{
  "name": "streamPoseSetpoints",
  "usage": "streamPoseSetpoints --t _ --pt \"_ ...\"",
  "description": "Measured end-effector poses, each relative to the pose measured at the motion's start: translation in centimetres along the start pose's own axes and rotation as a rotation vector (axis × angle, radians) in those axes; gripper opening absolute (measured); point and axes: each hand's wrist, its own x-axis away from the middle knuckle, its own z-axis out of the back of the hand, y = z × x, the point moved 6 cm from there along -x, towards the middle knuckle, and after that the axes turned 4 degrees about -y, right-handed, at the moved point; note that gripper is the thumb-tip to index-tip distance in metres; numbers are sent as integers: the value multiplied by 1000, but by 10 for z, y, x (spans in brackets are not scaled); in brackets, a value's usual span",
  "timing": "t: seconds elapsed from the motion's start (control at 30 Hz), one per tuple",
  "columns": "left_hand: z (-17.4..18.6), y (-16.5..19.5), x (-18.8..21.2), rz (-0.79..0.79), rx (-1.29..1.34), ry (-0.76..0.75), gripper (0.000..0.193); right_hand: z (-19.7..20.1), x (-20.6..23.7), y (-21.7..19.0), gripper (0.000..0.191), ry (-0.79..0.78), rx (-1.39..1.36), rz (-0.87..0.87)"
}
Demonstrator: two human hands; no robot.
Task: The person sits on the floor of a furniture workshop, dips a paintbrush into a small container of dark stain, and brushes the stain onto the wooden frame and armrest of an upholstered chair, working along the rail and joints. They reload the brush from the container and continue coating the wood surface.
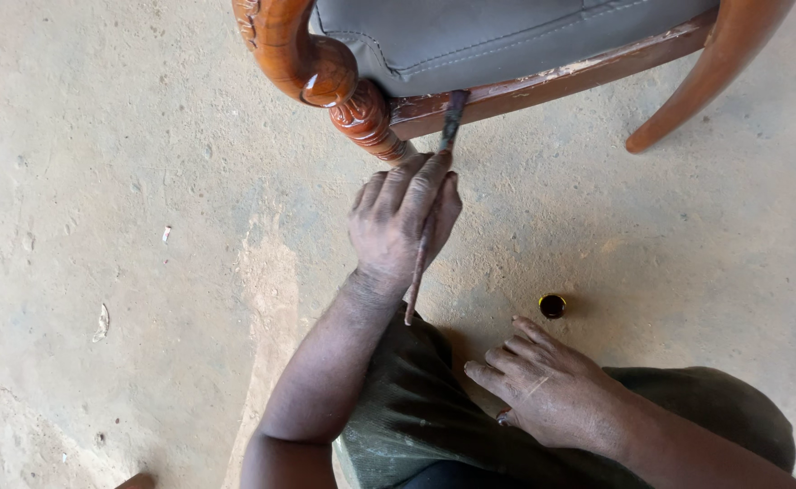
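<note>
- Brush (430,213): a thin, paint-stained stick, held in the left hand (402,222), its tip set against the lower wooden rail (543,86) of a chair just past the fingertips.
- Nearest the camera, the right hand (547,389) rests palm down on the person's knee, covered in dark green cloth (416,407). Its grip is loose, fingers spread and slightly bent, with nothing in it.
- A small round cap (552,306) holding dark liquid sits on the floor (126,181) just beyond the right hand's fingertips, apart from them.
- Farther out, the left hand's grip is closed round the brush: fingers curled over the shaft, which runs under the palm and sticks out behind the wrist toward the knee.
- Just ahead of the left hand and a little to its left stands a carved, turned chair leg (366,113), reddish brown and glossy; the knuckles are near it, and I cannot tell whether they touch.
- Beyond the brush tip, above the rail, is the grey padded seat (489,36) with stitched seams.
- Far off to the right of both hands, a plain curved chair leg (697,86) reaches the dusty concrete floor.
</note>
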Motion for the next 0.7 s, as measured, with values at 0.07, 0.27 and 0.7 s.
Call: streamPoseSetpoints --t 0.07,0.27,0.7 --pt "1 4 -2 -15 11 0 26 0 0 0 75 -13 -2 -1" --pt "15 -1 -7 39 3 13 27 2 3 0 76 26 -4 8" --pt "33 -10 3 133 -131 40 29 1 0 -1 76 -11 -4 12"
